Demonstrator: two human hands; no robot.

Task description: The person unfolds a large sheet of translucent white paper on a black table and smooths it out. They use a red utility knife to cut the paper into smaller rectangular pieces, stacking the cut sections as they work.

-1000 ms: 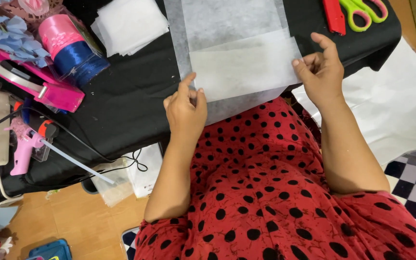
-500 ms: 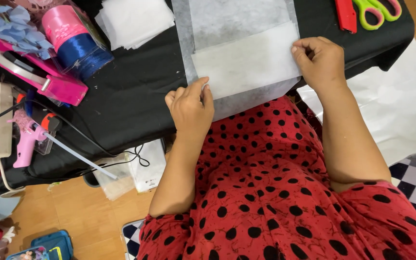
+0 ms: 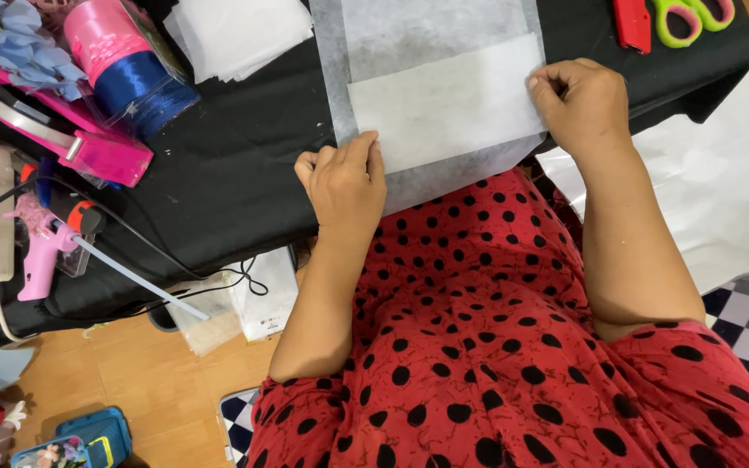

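A folded white sheet (image 3: pixel 444 104) is shown lying on the black table (image 3: pixel 218 173), its near edge hanging slightly over the table's front. The left hand (image 3: pixel 346 182) is placed at the sheet's lower left corner, fingers held close together and pressed flat on the fold. The right hand (image 3: pixel 581 102) is curled at the sheet's right edge, which is pinched between thumb and fingers. A stack of white squares (image 3: pixel 240 35) is seen behind the left hand. Pink and blue ribbon spools (image 3: pixel 127 65) and a pink tape dispenser (image 3: pixel 54 130) are set well to the left, with a glue gun (image 3: pixel 45 247) nearer the table's front. Green scissors (image 3: pixel 691 17) and a red cutter (image 3: pixel 632 22) are laid at the far right corner.
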